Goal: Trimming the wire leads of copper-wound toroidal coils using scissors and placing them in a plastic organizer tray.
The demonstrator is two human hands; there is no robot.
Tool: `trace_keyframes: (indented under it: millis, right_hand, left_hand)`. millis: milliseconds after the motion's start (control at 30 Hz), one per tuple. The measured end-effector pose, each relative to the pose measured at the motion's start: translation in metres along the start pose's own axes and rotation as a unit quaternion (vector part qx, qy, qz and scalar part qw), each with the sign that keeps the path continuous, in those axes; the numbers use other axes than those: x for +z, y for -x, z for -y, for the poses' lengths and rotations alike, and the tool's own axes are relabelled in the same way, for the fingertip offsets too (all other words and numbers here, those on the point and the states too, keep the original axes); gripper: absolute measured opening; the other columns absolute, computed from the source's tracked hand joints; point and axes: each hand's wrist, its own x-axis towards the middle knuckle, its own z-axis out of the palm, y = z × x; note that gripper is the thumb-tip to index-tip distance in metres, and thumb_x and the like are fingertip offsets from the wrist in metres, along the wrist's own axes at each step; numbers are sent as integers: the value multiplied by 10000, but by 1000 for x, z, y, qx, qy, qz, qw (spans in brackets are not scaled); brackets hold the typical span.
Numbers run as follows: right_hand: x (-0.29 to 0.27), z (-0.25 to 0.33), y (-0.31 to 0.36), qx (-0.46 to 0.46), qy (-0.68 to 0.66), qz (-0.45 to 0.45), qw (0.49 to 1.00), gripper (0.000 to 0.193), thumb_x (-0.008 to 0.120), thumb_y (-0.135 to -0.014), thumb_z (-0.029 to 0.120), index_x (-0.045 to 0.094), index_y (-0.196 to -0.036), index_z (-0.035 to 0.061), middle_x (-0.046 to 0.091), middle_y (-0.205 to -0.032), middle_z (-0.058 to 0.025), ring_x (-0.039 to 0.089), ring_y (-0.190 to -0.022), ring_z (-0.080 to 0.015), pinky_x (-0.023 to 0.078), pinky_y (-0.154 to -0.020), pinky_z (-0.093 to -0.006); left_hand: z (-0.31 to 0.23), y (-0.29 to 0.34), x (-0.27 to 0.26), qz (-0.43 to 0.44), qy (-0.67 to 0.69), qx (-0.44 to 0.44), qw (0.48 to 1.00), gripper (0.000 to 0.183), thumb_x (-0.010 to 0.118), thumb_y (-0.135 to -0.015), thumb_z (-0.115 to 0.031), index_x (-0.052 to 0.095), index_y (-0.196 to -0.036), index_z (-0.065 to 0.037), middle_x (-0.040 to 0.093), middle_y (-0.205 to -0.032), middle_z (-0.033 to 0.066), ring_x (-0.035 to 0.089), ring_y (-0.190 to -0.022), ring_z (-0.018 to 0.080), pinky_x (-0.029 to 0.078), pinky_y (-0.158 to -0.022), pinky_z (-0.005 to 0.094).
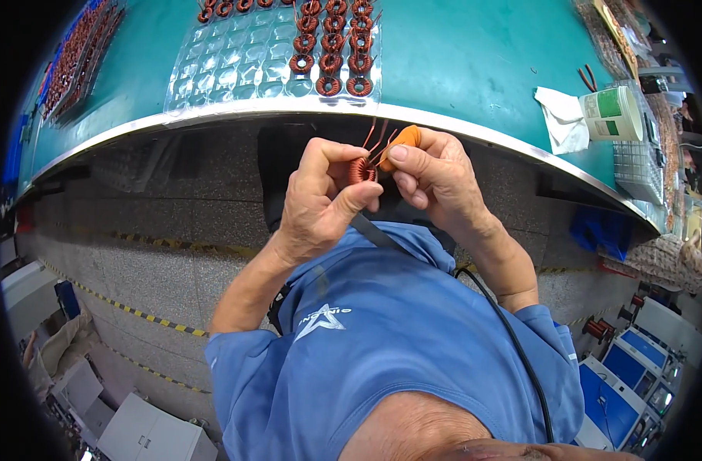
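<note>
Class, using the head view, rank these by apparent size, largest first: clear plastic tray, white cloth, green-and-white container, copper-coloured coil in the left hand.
1. Clear plastic tray
2. White cloth and green-and-white container: too alike to rank
3. Copper-coloured coil, partly covered by the left hand

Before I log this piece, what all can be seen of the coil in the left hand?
The coil is a ring closely wound with shiny, reddish-brown, copper-like wire. Thin wire ends stick out toward the green bench. The left hand pinches it between thumb and fingers in front of the bench's near edge, its opening seemingly turned partly toward the right hand. That hand is at the wire ends; whether it grips one is unclear.
</note>
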Motion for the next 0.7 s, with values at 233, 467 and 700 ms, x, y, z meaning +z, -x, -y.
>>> trace_keyframes:
  millis: [233,467,700]
  right_hand:
    - [2,-1,-10,-34,81,27,996,241,650,-905,228,620,-903,-11,586,-638,-24,498,-493,-49,398,-445,-177]
    - [24,-17,-4,-269,249,-83,927,243,664,-878,49,577,-1086,-43,661,-821,-79,579,-597,-76,481,-529,-199]
    - [30,-2,-13,-275,348,-29,896,162,671,-865,37,661,-1011,-30,683,-808,-63,614,-632,-86,502,-574,-209]
  left_hand:
    - [3,1,1,-12,176,-21,984,277,462,-997,-166,360,-1183,13,546,-814,87,554,-709,125,471,-677,253]
    - [3,4,-6,-46,63,-34,996,272,451,-974,-67,357,-1211,24,527,-816,54,489,-688,86,435,-635,223]
    - [4,10,-13,-39,84,-11,996,403,503,-974,-120,309,-1298,22,589,-919,93,584,-794,128,492,-733,253]
